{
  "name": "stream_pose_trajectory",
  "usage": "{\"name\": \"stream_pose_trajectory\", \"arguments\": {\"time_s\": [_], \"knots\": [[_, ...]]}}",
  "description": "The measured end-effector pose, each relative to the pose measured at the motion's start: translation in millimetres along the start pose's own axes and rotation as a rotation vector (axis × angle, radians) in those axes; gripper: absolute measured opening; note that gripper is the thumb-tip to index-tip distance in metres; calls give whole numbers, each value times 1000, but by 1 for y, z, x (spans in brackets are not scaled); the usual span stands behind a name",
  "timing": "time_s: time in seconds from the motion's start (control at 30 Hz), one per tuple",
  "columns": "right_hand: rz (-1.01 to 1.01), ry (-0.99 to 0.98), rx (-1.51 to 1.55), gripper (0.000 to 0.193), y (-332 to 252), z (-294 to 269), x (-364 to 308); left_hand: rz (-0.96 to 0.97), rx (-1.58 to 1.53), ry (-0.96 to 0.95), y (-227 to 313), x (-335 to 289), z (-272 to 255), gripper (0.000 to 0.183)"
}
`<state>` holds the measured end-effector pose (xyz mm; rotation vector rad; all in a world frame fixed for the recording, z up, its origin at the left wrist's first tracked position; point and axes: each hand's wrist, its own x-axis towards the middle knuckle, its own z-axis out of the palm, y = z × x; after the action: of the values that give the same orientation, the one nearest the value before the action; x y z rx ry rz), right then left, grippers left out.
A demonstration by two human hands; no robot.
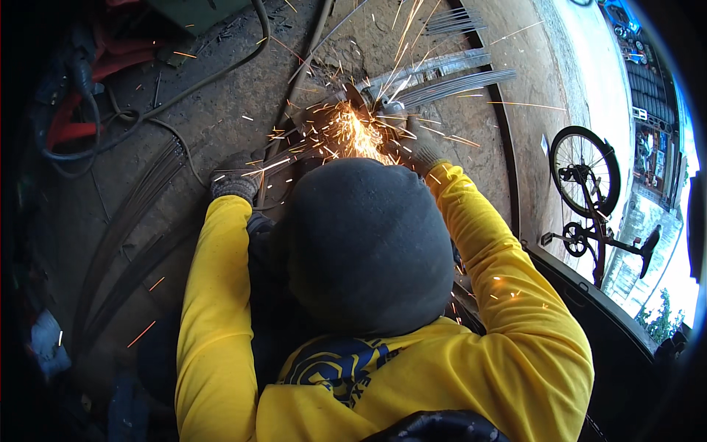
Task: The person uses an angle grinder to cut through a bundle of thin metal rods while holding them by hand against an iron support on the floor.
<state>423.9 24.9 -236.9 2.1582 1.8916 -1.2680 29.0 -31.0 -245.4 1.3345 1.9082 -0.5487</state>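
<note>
My right hand [423,146], in a pale knitted glove, is closed around an angle grinder; its silver gear head [393,107] and dark disc [356,97] show just ahead of the fingers. Orange sparks spray from under the disc and hide the spot being cut or ground. To the left, my left hand [236,179] in a grey glove is closed on thin metal rods [283,158] that run toward the sparks. A dark cap [368,247] covers the area between my yellow sleeves. Part of the grinder's body is hidden by the glove.
Bundled thin rods [456,85] and a flat metal strip [434,66] lie beyond the grinder. More rods [151,177] lie at left, near a red tool [70,125] and grey cables [213,82]. A dark metal bar [508,155] and a bicycle [585,177] are at right.
</note>
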Motion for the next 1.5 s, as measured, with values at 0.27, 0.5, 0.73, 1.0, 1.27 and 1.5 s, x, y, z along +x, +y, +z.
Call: {"name": "stream_pose_trajectory", "arguments": {"time_s": [0.27,0.5,0.73,1.0,1.27,1.5], "knots": [[32,2,-68,96,-45,-15,-15,-7,11,-8,-2,-4,-3,67],[-25,-38,-18,100,-10,-8,-6,-10,48,8,2,-5,-7,65],[88,-43,-55,96,-37,-17,-18,-31,9,-26,6,-7,-8,66],[38,33,95,94,-39,-16,-4,-15,11,25,-1,-2,-3,67],[90,123,269,86,-25,-26,-24,152,-30,250,-26,-17,0,52],[182,151,302,84,-33,-40,-65,-58,183,23,-83,-7,10,46]]}}
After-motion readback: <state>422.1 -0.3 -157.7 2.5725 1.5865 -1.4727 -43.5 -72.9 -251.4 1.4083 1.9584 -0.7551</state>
